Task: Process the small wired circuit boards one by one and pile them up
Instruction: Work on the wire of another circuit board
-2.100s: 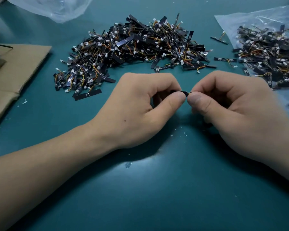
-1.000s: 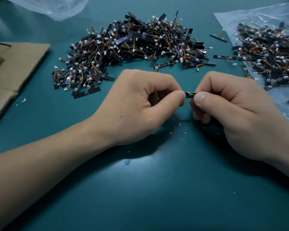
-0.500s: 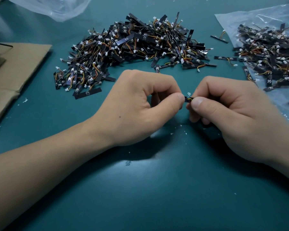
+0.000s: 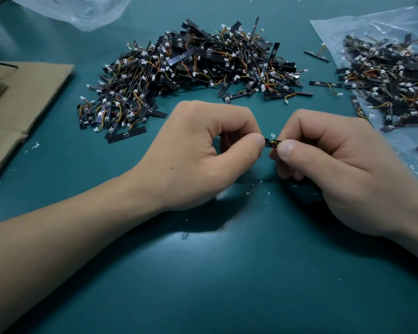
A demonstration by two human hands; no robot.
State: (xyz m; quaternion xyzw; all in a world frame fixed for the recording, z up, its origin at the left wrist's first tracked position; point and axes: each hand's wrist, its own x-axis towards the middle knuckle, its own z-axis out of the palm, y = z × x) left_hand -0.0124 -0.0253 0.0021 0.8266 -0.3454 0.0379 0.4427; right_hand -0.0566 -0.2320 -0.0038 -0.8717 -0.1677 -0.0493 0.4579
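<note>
flattened cardboard far left, then the big heap of boards on the teal worktop. left hand has its fingers curled, pinching one end of a single small board just above the worktop. right hand pinches the other end. looks mid-processing to me. next i'd guess it gets tossed on the heap, then a fresh one comes from the bag pile on the right.

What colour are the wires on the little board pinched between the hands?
Yellow and orange, on a black board; the head view shows it.
</note>
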